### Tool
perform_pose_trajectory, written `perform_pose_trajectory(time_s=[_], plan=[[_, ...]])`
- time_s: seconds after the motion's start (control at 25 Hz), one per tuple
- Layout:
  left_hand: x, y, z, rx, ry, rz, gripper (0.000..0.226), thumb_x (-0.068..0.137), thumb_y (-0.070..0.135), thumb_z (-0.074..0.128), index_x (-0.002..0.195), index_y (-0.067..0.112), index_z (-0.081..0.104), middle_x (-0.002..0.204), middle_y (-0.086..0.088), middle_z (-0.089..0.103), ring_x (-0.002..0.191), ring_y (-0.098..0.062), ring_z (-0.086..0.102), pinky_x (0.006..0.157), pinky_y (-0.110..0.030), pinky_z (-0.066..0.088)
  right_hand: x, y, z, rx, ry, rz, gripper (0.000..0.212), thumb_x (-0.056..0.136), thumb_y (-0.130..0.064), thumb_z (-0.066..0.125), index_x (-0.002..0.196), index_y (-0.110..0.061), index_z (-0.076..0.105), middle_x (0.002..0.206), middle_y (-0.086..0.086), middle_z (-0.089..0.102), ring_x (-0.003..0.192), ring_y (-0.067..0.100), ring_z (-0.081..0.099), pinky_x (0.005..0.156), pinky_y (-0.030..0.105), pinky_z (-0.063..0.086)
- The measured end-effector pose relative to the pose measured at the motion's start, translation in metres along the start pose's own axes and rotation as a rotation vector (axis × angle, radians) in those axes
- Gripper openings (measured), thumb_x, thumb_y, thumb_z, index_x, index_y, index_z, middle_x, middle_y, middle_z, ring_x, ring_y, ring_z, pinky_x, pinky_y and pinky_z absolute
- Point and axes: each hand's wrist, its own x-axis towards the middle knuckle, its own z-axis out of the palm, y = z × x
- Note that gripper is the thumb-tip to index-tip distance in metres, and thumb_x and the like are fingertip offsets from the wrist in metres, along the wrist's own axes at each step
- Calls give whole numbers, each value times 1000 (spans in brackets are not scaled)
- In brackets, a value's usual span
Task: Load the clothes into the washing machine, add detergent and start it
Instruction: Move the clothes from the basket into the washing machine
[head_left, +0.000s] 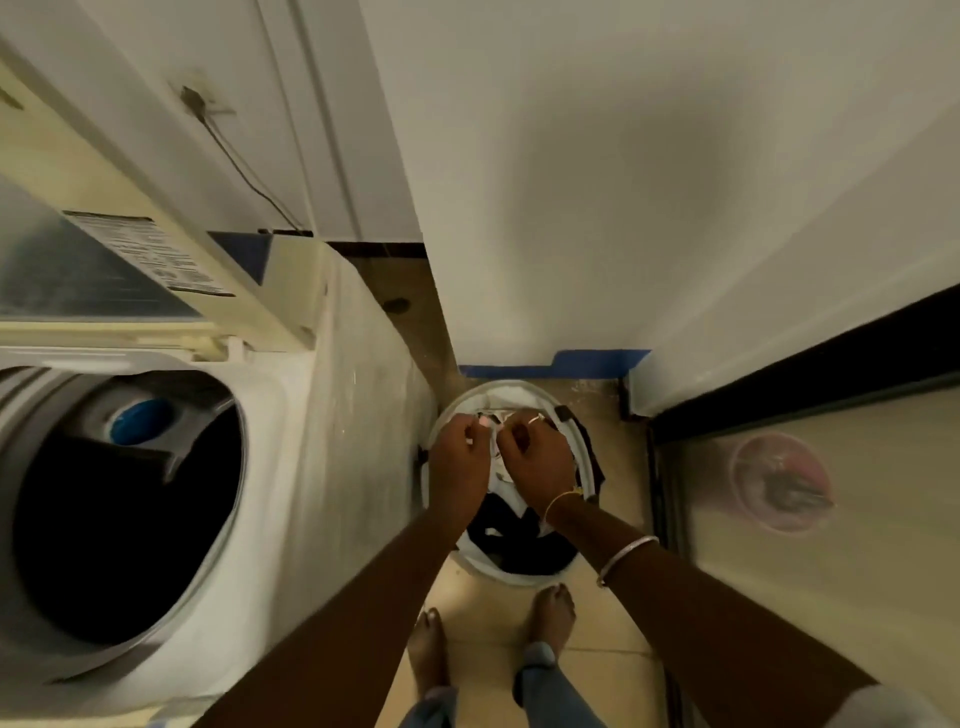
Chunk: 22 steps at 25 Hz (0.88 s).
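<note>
Our left hand (457, 453) and right hand (536, 460) pinch a white garment (500, 483), fingers curled, over the laundry basket (519, 578) beside the open washing machine (311, 441).

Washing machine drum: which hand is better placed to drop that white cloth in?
Probably left. Both hands grip the white cloth over the basket, but the left hand is nearer the open drum; the right hand is farther.

Dim warm indoor light, soft focus throughout (strong fisheye bending at edges), drum interior black.
</note>
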Motion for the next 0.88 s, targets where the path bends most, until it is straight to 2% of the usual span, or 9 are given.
perform_pose_trajectory(time_s=[0.12,0.24,0.36,0.52,0.6,0.64,0.68,0.76,0.88], plan=[[32,-62,29,228,-158,-79,25,94,27,64,115,13,59,109,1,61,100,-10,55,87,-19,41,29,64,23,-107,-116,118,15,91,-35,59,97,-22,62,89,-4,67,84,13,64,73,25,48],[61,-137,62,376,-267,-72,48,85,22,74,127,8,54,124,-10,57,116,-22,55,100,-32,45,64,139,64,-249,-259,224,42,87,-35,65,123,-15,59,119,7,63,112,25,60,93,32,48],[84,-193,84,415,-306,-57,62,83,18,77,136,3,49,135,-19,51,126,-33,51,105,-40,45,87,192,95,-458,-342,320,77,84,-50,64,148,-20,34,146,16,39,132,34,44,106,46,41],[128,-237,113,648,-424,-10,103,79,36,79,157,18,15,157,-21,22,146,-36,24,117,-48,30,118,238,127,-495,-331,324,103,80,-52,70,156,-30,4,160,19,9,144,39,20,115,50,28],[147,-245,125,701,-487,-30,121,72,38,84,157,26,-1,160,-22,11,148,-39,15,118,-50,24,126,255,139,-447,-343,344,105,78,-49,74,156,-30,6,159,21,11,141,40,25,112,52,33],[154,-246,129,693,-494,-56,125,70,35,85,157,27,-4,160,-23,12,147,-39,17,117,-50,24,127,262,141,-429,-344,346,94,80,-47,72,154,-27,17,156,21,20,137,39,33,109,51,36],[159,-245,133,679,-489,-77,121,73,30,84,157,26,-3,158,-24,17,144,-40,23,115,-48,27,127,264,141,-399,-352,347,73,86,-44,67,147,-23,31,151,19,31,132,37,41,108,48,39],[160,-241,135,646,-464,-86,89,86,14,72,155,14,16,149,-26,35,135,-39,39,107,-35,33,121,265,135,-497,-322,268,43,98,-34,52,136,-16,46,141,17,47,125,33,50,106,41,39],[147,-226,126,631,-492,-62,38,97,11,58,128,-10,51,123,-29,60,116,-36,58,94,-25,38,104,245,117,-422,-230,228,33,94,-25,55,126,-15,59,124,12,62,115,30,59,97,37,46]])
